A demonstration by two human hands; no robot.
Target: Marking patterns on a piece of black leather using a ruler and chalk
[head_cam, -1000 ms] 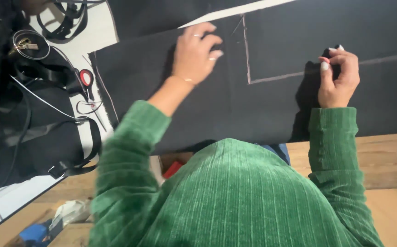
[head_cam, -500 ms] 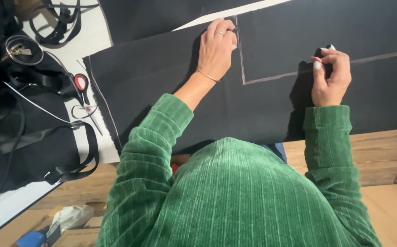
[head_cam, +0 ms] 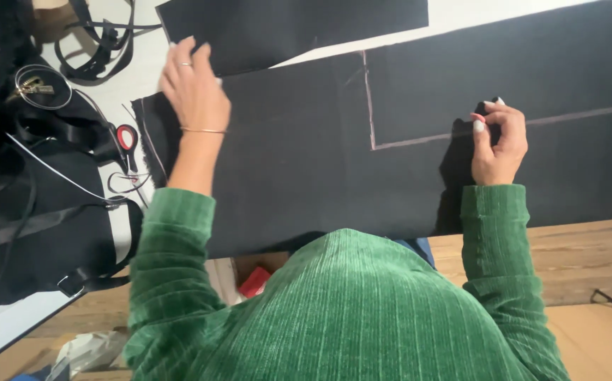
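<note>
Black straps and webbing (head_cam: 45,204) lie heaped at the far left of the white table (head_cam: 108,85), with a small ring of keys (head_cam: 34,86) on top and red-handled scissors (head_cam: 128,141) just beside the cut edge of the cloth. The black cloth (head_cam: 299,162) itself spreads flat across most of the table, from the scissors to the right edge of view, its near edge hanging over towards the person. It looks soft and light, thick enough to lie smooth, limp rather than stiff, so it would likely slide or wrinkle if pushed from one spot; a flat palm pressing down, or a pinch at a free edge, seems the surest hold. The left hand (head_cam: 194,92) is open, fingers spread, hovering over or lightly resting on the upper left corner of the cloth; whether it truly touches cannot be told. A second black piece (head_cam: 292,25) lies above it, farther up the table. Pale chalk lines (head_cam: 372,106) form a corner in the middle of the cloth. The right hand (head_cam: 498,141) is closed, fingers pinched on a small piece of chalk (head_cam: 495,103) at the horizontal line. Green ribbed sleeves cover both arms, and a wooden floor (head_cam: 581,254) shows below.
</note>
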